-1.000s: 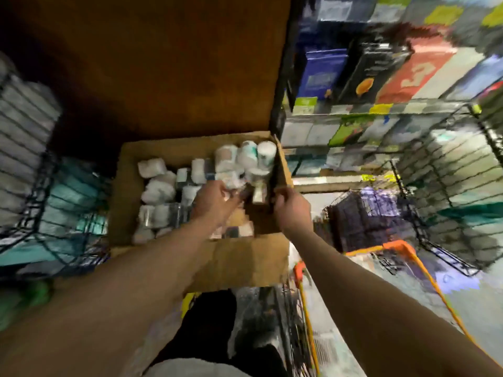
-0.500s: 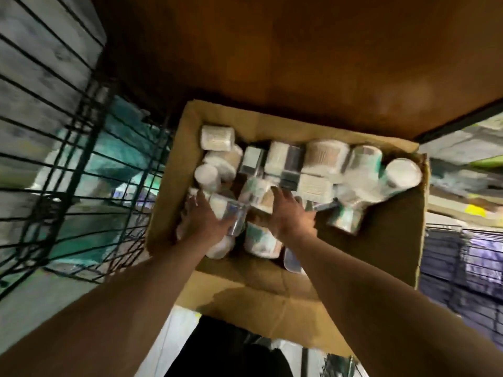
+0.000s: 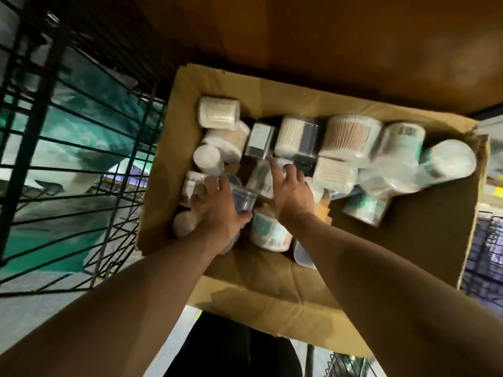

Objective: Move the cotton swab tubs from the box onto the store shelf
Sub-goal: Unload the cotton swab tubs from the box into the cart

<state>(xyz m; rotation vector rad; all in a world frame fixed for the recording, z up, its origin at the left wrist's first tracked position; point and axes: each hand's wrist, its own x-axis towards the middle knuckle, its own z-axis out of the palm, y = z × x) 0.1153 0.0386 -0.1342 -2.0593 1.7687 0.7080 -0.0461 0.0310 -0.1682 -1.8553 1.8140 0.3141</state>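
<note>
Brown board (image 3: 326, 36) behind box (image 3: 408, 229) of cotton swab tubs (image 3: 349, 138) (mostly toppled), left hand (image 3: 217, 210) round clear tub (image 3: 245, 198), right hand's (image 3: 292, 194) grip unclear.

Both forearms bare, reaching in from near L and near R corners, converging toward centre. Left grip (image 3: 217, 206) back-up, wrist straight, fingers (image 3: 210, 183) curled over a clear tub (image 3: 243, 198), thumb at its near side. Right grip (image 3: 292, 193) just beside, not touching left, back-up; index finger (image 3: 275, 167) straight, pointing far, other fingers bent; can't tell if they hold anything.
</note>
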